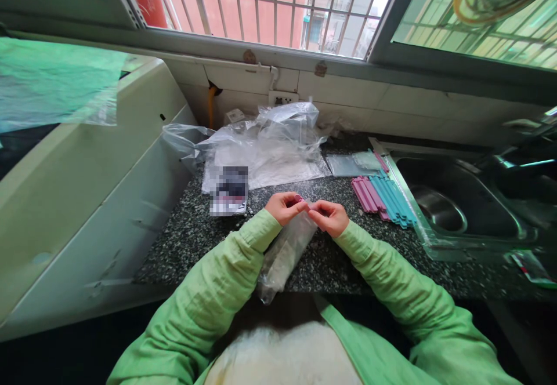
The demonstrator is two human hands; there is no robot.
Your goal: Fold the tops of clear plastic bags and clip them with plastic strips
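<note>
Nearest: a clear bag [285,251] with pale contents hangs from both hands over the counter [348,266] edge, its bottom sagging toward the person's lap. Left hand [285,207] and right hand [329,217] are close together at the bag's mouth, each pinching it; a pink clip [299,199] shows between the fingertips, its grip hard to read. Judgement: the bag is light, soft and limp, the film slick, so it would fold or slide if held mid-body; best hold is the bunched top edge, where the hands are. The clip looks like stiff, thin plastic, likely to snap on rather than bend. Beyond, on the counter: a row of pink and blue clips [382,199] beside the sink [461,205], a small flat sleeve [350,164], crumpled plastic wrap [270,144], a blurred pack [229,190]. No brand or writing readable anywhere; the pack's print is obscured.
</note>
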